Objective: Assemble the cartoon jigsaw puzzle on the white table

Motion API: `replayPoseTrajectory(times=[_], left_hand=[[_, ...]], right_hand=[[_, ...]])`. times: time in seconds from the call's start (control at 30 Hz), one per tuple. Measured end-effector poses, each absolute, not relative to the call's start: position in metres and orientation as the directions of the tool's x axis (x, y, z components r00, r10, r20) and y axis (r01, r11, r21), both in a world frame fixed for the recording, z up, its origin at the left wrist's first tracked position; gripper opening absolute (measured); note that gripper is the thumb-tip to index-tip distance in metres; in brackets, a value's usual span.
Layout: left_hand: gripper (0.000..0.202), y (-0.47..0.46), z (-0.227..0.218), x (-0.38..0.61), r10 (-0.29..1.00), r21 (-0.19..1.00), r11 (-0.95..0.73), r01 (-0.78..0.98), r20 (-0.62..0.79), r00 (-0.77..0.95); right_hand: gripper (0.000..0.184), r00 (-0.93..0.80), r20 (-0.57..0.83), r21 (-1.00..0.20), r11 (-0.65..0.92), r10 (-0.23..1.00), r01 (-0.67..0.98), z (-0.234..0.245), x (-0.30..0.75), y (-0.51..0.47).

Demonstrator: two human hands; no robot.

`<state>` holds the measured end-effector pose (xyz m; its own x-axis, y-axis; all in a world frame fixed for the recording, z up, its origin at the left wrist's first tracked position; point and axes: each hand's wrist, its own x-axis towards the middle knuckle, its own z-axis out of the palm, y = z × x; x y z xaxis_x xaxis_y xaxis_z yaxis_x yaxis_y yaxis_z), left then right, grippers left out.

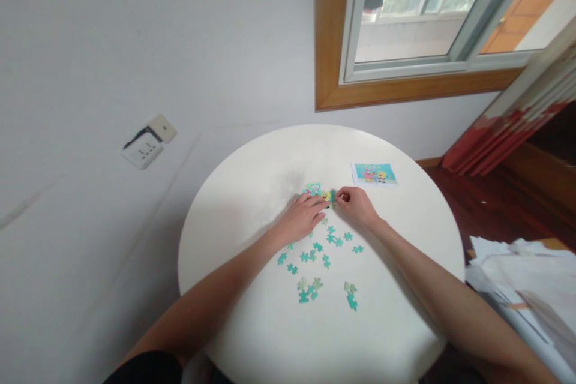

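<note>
A partly joined jigsaw puzzle (314, 188) with a yellow cartoon figure lies on the round white table (238, 204). My left hand (302, 217) rests over its lower left part, fingers stretched out and flat, hiding some of it. At the puzzle's right edge is my right hand (355, 203), thumb and forefinger pinched together against a green puzzle piece (333, 195). Below the hands several loose green puzzle pieces (317, 247) are scattered. Nearer to me lie a small cluster of pale and green pieces (310, 290) and a short joined strip (351, 296).
A picture card (374, 174) with cartoon figures lies at the table's back right. Behind the table is a white wall with a socket (143, 149) and a wood-framed window (330, 90). Stacked papers (522, 276) stand to the right, below a red and white curtain (490, 138).
</note>
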<state>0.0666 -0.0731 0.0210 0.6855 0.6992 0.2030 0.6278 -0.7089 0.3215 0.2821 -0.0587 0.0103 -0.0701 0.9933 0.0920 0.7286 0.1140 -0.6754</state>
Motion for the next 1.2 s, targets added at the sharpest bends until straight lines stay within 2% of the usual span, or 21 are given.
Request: replayPoseTrajectory(times=[0.23, 0.5, 0.6, 0.7, 0.8, 0.87, 0.93, 1.07, 1.2], left_hand=[[0.039, -0.073, 0.02, 0.067, 0.722, 0.293, -0.687, 0.665, 0.173, 0.669], [0.039, -0.07, 0.02, 0.066, 0.72, 0.314, -0.687, 0.656, 0.168, 0.673], [0.037, -0.067, 0.029, 0.061, 0.72, 0.363, -0.686, 0.631, 0.208, 0.662], [0.026, -0.066, 0.043, 0.053, 0.662, 0.466, -0.717, 0.519, 0.221, 0.716], [0.015, -0.067, 0.055, 0.047, 0.556, 0.575, -0.714, 0.398, 0.121, 0.823], [0.014, -0.066, 0.06, 0.042, 0.533, 0.61, -0.693, 0.383, 0.076, 0.842], [0.016, -0.062, 0.062, 0.036, 0.591, 0.601, -0.675, 0.428, 0.091, 0.802], [0.018, -0.044, 0.06, 0.017, 0.765, 0.498, -0.605, 0.622, 0.145, 0.628], [0.017, -0.029, 0.054, 0.001, 0.825, 0.414, -0.534, 0.737, 0.064, 0.562]], right_hand=[[0.01, -0.061, 0.051, -0.567, 0.079, 0.997, 0.82, 0.016, 0.276, -0.062], [0.013, -0.034, 0.045, -0.596, 0.054, 0.998, 0.801, 0.01, 0.277, -0.059], [0.021, -0.031, 0.078, -0.667, 0.075, 0.996, 0.742, 0.006, 0.281, -0.056], [0.027, -0.037, 0.103, -0.709, 0.1, 0.994, 0.698, 0.004, 0.285, -0.053], [0.028, -0.035, 0.109, -0.708, 0.102, 0.993, 0.698, 0.002, 0.286, -0.052], [0.028, -0.031, 0.106, -0.707, 0.097, 0.994, 0.7, 0.001, 0.286, -0.051], [0.028, -0.028, 0.106, -0.709, 0.095, 0.994, 0.699, 0.0, 0.287, -0.05], [0.027, -0.028, 0.105, -0.72, 0.096, 0.994, 0.688, -0.001, 0.288, -0.048], [0.027, -0.022, 0.099, -0.724, 0.087, 0.995, 0.684, -0.001, 0.289, -0.048]])
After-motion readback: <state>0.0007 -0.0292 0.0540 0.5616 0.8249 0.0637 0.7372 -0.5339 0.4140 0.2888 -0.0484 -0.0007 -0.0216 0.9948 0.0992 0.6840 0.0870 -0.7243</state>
